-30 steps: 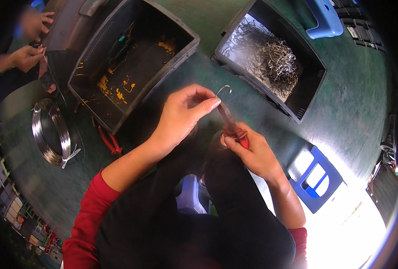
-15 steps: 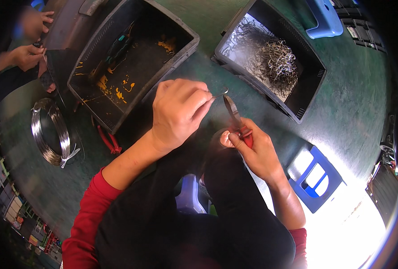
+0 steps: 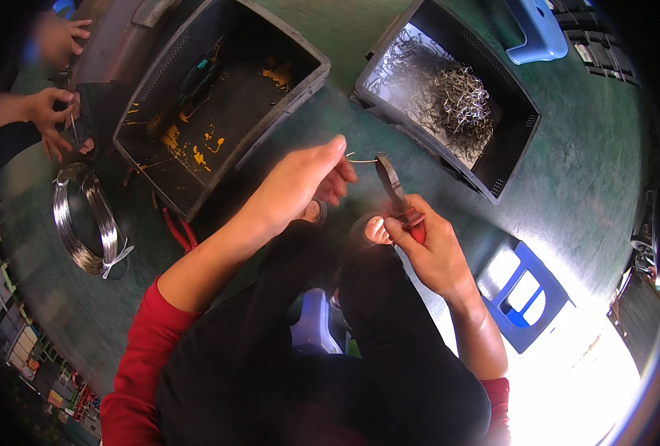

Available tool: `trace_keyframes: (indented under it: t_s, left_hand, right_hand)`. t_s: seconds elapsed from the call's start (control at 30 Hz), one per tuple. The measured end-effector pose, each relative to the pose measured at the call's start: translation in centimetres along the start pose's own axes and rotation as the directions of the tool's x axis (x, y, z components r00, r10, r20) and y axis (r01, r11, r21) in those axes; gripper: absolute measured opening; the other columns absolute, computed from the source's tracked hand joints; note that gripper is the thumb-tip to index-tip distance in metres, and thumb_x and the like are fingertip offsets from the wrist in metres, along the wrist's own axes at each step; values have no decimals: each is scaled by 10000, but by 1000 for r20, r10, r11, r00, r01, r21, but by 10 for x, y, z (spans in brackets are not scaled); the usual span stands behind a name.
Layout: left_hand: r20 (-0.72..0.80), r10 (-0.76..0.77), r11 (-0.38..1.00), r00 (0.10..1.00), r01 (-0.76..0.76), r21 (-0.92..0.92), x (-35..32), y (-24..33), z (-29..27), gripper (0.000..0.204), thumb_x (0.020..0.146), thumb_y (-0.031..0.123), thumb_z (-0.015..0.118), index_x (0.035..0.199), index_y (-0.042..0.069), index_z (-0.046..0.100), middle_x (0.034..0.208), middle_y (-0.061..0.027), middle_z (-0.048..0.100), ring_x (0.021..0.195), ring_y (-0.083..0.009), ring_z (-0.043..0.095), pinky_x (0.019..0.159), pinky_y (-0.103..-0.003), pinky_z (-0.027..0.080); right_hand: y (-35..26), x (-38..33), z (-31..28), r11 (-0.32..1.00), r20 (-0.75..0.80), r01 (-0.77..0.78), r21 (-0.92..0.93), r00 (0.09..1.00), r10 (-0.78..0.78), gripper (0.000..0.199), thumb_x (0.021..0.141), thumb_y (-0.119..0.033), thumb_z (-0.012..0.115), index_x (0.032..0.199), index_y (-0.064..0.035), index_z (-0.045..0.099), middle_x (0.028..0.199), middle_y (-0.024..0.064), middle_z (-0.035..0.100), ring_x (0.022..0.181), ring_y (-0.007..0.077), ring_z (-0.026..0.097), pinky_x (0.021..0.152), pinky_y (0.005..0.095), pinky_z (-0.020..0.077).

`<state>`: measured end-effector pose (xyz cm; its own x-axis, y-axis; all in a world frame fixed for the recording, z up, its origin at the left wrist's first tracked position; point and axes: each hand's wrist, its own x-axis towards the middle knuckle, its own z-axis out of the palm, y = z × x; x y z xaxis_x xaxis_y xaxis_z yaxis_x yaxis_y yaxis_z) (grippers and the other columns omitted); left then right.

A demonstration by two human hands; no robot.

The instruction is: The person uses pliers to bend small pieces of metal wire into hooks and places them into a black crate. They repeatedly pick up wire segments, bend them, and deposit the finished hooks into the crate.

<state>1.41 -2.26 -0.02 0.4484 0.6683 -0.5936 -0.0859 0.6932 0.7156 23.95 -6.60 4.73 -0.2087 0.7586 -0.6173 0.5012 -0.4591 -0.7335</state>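
My right hand point(image 3: 435, 249) is wrapped round the red handles of a pair of pliers point(image 3: 394, 186), which point up and away from me. At their jaw tips a short, thin piece of wire point(image 3: 361, 160) sticks out to the left, slightly bent. Close to the wire's other end is my left hand point(image 3: 304, 182), thumb raised and fingers half curled, with a gap between them. Whether a fingertip touches the wire is hard to see. Both hands are above the floor in front of my knees.
A dark crate point(image 3: 218, 141) with yellow stains stands ahead left; another point(image 3: 519, 141) at right holds a heap of bent wire pieces point(image 3: 460, 104). A wire coil point(image 3: 85, 219) and red-handled tool point(image 3: 179, 232) lie left. Blue stools point(image 3: 527, 297) stand right. Another person's hands point(image 3: 50, 115) work far left.
My left hand has turned and its thumb has lifted away from the fingers. The wire now reaches left from the plier jaws. The other person's hand has shifted slightly lower.
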Motion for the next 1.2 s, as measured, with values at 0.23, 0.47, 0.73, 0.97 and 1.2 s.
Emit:
trace_keyframes:
  t_s: [0.23,0.47,0.73,0.97,1.2]
  left_hand:
    - [115,-174,883,978,206,-422,3,3,8,326,1001,308,528,750,102,527,614,48,420,583,-86,416,567,-258,349]
    - [45,-228,782,973,211,-586,-6,-1,26,307,1006,281,515,740,127,502,592,65,391,553,-82,379,560,-246,307]
    - [24,-275,709,961,220,-671,-7,-5,32,291,1024,288,495,776,136,497,599,71,398,556,-74,387,551,-239,307]
    - [16,-328,677,945,247,-694,-10,-4,35,298,1029,312,493,787,139,502,602,68,396,563,-74,400,562,-231,325]
    - [-245,244,968,938,-220,120,1,-12,21,274,1007,225,535,791,60,564,643,-25,488,567,-134,459,541,-283,379]
  right_hand:
    - [1,2,6,992,-66,88,-93,993,-94,215,946,-140,628,1096,10,590,822,102,635,782,167,611,768,302,487]
    - [13,13,13,968,-186,147,-205,965,-186,299,844,-55,687,1121,-33,576,916,164,628,840,324,653,743,404,509]
    - [27,19,19,902,-260,203,-381,913,-315,308,832,21,657,1127,-30,583,927,154,595,787,321,631,724,375,503]
    - [29,20,23,854,-293,214,-474,876,-382,333,822,24,653,1138,-53,584,937,159,582,803,362,617,710,393,504]
    - [24,13,6,959,-167,147,-244,967,-191,262,909,-60,637,1162,-24,581,998,108,621,816,220,643,706,343,500]
